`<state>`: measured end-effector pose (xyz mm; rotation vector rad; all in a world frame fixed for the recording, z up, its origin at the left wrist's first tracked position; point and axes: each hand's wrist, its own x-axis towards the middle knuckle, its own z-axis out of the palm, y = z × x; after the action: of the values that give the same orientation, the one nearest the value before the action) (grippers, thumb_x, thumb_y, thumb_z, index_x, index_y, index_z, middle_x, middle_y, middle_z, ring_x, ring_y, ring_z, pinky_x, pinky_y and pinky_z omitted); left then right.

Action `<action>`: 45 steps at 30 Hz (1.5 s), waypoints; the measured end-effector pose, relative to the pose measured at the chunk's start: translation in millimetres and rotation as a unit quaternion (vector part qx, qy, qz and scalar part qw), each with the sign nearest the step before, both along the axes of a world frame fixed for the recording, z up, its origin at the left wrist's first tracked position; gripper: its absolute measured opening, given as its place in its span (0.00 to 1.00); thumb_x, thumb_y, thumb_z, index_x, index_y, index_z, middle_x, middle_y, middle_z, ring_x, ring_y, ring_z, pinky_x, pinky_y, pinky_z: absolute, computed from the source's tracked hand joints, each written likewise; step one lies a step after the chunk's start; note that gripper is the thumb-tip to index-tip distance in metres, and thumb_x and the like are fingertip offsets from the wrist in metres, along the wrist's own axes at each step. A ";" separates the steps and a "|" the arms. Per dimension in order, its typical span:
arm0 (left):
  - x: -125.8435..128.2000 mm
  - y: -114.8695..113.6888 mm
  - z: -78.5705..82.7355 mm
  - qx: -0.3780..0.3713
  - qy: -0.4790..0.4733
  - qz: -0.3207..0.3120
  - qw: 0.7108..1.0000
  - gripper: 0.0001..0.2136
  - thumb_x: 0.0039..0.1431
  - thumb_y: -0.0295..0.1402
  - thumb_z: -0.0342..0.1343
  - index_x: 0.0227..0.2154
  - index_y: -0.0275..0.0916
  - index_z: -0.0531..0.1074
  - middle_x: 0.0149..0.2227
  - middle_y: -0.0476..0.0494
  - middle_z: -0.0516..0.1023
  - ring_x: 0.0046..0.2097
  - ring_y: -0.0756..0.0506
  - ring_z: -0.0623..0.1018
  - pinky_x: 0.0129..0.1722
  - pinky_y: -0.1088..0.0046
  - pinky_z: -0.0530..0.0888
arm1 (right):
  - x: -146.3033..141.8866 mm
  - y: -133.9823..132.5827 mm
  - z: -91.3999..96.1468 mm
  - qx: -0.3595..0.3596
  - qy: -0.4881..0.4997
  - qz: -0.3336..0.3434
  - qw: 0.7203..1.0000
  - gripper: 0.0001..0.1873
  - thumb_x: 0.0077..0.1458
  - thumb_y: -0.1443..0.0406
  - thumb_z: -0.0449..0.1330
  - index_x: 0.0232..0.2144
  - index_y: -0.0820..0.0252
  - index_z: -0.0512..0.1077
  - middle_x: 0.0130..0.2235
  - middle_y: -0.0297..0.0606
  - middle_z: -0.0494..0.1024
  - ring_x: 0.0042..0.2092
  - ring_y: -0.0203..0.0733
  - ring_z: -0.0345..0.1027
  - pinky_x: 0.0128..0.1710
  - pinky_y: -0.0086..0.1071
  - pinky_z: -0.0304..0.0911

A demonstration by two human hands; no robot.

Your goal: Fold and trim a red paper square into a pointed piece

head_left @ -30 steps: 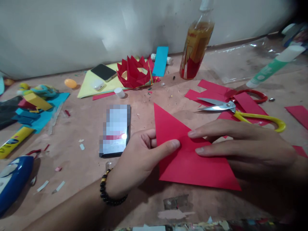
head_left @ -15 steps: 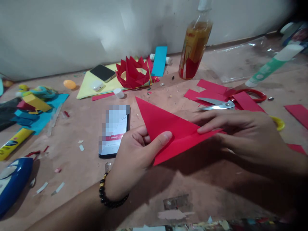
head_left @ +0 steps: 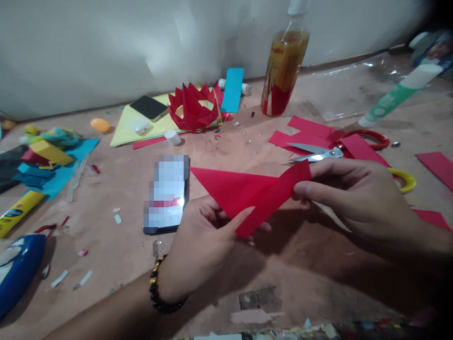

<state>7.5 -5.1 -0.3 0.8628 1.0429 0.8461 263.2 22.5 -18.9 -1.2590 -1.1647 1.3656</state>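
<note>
Both my hands hold a folded red paper triangle (head_left: 244, 191) a little above the table. My left hand (head_left: 205, 241), with a black bead bracelet on the wrist, pinches its lower point from below. My right hand (head_left: 357, 196) grips the right end between thumb and fingers. The sharp tip of the paper points left, toward a phone (head_left: 166, 193) that lies screen up on the table.
Scissors (head_left: 332, 153) with yellow and red handles lie on red paper scraps (head_left: 307, 130) behind my right hand. A folded red paper crown (head_left: 193, 106), a yellow sheet (head_left: 141, 125), a second phone (head_left: 148, 107), a bottle (head_left: 283, 66), glue tubes and blue scraps stand further back and left.
The red triangle lay flat on the table under both hands. Both hands have lifted it and are folding it narrower, with the tip now pointing left.
</note>
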 end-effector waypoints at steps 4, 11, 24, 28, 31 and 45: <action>-4.9 -4.6 14.3 -0.019 -0.062 0.035 0.997 0.20 0.61 0.56 0.79 0.41 0.44 0.93 0.44 0.41 0.95 0.41 0.41 0.91 0.46 0.66 0.88 | 0.4 4.4 9.6 0.011 0.022 0.062 0.998 0.18 0.49 0.54 0.89 0.39 0.45 0.89 0.32 0.32 0.88 0.28 0.42 0.83 0.27 0.32 0.80; -15.3 7.6 11.3 -0.088 -0.105 -0.043 0.990 0.26 0.64 0.62 0.73 0.43 0.42 0.93 0.42 0.40 0.94 0.41 0.43 0.90 0.43 0.73 0.84 | 13.5 9.1 20.0 0.001 -0.012 0.287 0.958 0.11 0.58 0.59 0.82 0.41 0.51 0.88 0.34 0.35 0.88 0.31 0.40 0.82 0.29 0.27 0.76; -14.1 19.0 18.7 0.025 0.146 -0.278 0.949 0.09 0.71 0.39 0.68 0.37 0.38 0.85 0.29 0.53 0.80 0.29 0.55 0.72 0.28 0.83 0.67 | 25.3 23.9 26.1 0.135 -0.086 0.367 0.916 0.04 0.65 0.59 0.77 0.37 0.48 0.87 0.43 0.33 0.89 0.42 0.39 0.86 0.42 0.28 0.79; -21.2 26.0 20.2 0.139 0.228 -0.273 0.924 0.09 0.74 0.40 0.67 0.41 0.40 0.87 0.34 0.49 0.86 0.34 0.50 0.79 0.32 0.77 0.73 | 33.0 35.5 26.3 0.327 -0.235 0.415 0.816 0.08 0.69 0.68 0.71 0.43 0.47 0.87 0.51 0.33 0.89 0.51 0.40 0.86 0.48 0.30 0.80; -23.2 10.5 24.7 0.271 0.307 -0.193 0.892 0.11 0.76 0.36 0.66 0.55 0.40 0.87 0.57 0.40 0.88 0.55 0.43 0.83 0.52 0.69 0.80 | 34.1 25.8 23.8 0.445 -0.295 0.402 0.744 0.07 0.77 0.65 0.65 0.47 0.52 0.85 0.53 0.38 0.89 0.54 0.44 0.85 0.52 0.38 0.80; 26.9 -94.6 -7.3 0.531 0.599 -0.193 0.567 0.23 0.90 0.38 0.42 0.64 0.34 0.81 0.57 0.42 0.91 0.54 0.39 0.89 0.52 0.56 0.84 | 52.6 -18.4 9.7 0.573 -0.431 0.380 0.584 0.29 0.87 0.67 0.42 0.55 0.62 0.85 0.53 0.41 0.92 0.54 0.49 0.84 0.53 0.45 0.78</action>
<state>34.4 -99.6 -7.5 2.8829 1.2924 0.3104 315.8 4.1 -9.2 -0.2770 -2.8356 0.0179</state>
